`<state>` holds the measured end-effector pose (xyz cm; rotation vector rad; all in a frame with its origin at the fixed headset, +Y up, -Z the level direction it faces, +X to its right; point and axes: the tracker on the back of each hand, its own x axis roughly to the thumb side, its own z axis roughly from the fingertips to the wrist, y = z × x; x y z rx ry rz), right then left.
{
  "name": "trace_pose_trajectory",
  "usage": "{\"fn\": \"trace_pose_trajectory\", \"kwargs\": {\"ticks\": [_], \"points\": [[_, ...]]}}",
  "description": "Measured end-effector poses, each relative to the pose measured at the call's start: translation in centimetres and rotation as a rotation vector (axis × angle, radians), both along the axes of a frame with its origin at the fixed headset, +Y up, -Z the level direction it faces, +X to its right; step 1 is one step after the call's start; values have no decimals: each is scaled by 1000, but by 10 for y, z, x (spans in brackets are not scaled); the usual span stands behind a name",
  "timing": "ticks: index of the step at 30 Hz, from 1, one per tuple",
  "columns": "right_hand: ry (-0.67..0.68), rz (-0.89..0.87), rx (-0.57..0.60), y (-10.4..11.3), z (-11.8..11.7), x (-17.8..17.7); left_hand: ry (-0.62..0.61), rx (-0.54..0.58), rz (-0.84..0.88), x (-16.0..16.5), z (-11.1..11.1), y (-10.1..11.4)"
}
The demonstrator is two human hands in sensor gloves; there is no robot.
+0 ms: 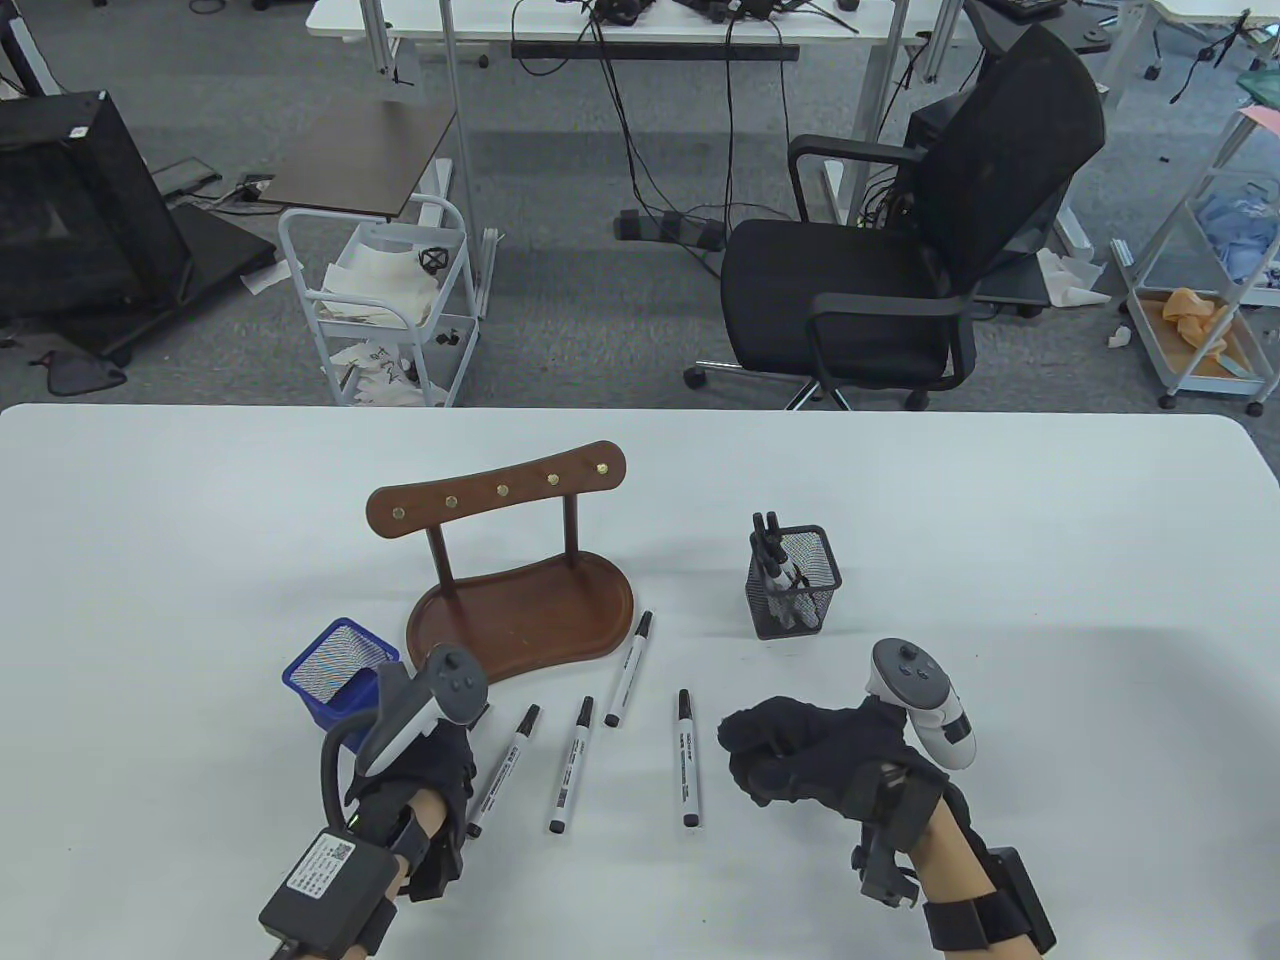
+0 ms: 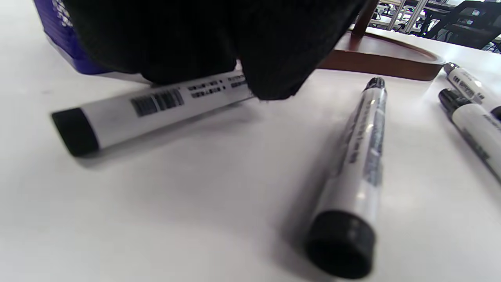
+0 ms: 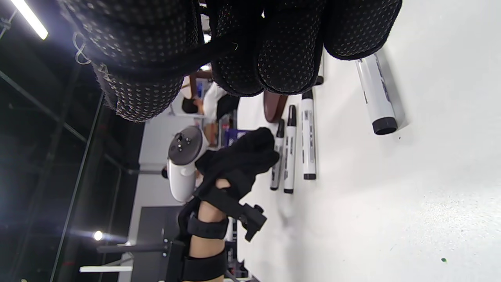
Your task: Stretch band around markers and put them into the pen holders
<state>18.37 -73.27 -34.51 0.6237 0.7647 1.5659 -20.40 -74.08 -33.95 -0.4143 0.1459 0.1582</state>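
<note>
Four white markers with black caps lie loose on the white table. My left hand (image 1: pixel 425 765) curls its fingers down onto the barrel of the leftmost marker (image 1: pixel 500 770) (image 2: pixel 148 105) and grips it. Three markers lie to its right: the second marker (image 1: pixel 572 765) (image 2: pixel 352 172), the upper marker (image 1: pixel 628 668) and the right marker (image 1: pixel 687 757) (image 3: pixel 377 94). My right hand (image 1: pixel 790 750) hovers right of them with its fingers (image 3: pixel 289 51) curled. A thin black band (image 3: pixel 207 53) runs across them. The black mesh pen holder (image 1: pixel 800 590) holds several markers.
A brown wooden stand (image 1: pixel 520 610) with a hook rail sits behind the markers. A blue mesh holder (image 1: pixel 335 675) stands just beyond my left hand. Past the table's far edge are an office chair (image 1: pixel 900 290) and a white cart (image 1: pixel 385 300).
</note>
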Motion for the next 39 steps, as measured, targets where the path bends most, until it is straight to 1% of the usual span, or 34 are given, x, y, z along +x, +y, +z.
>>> {"fn": "trace_pose_trajectory", "kwargs": {"ticks": [8, 14, 17, 19, 21, 39], "points": [[1, 1, -3, 0, 0, 0, -19, 8, -137, 5, -3, -5], [4, 5, -4, 0, 0, 0, -19, -4, -129, 5, -5, -5], [3, 5, -6, 0, 0, 0, -19, -28, -110, 6, -5, -4], [-2, 5, -5, 0, 0, 0, -18, -64, -89, 6, -5, -3], [0, 5, -6, 0, 0, 0, -18, -90, -38, 6, -5, 0], [18, 0, -15, 0, 0, -1, -44, -75, 101, 20, 0, 36]]}}
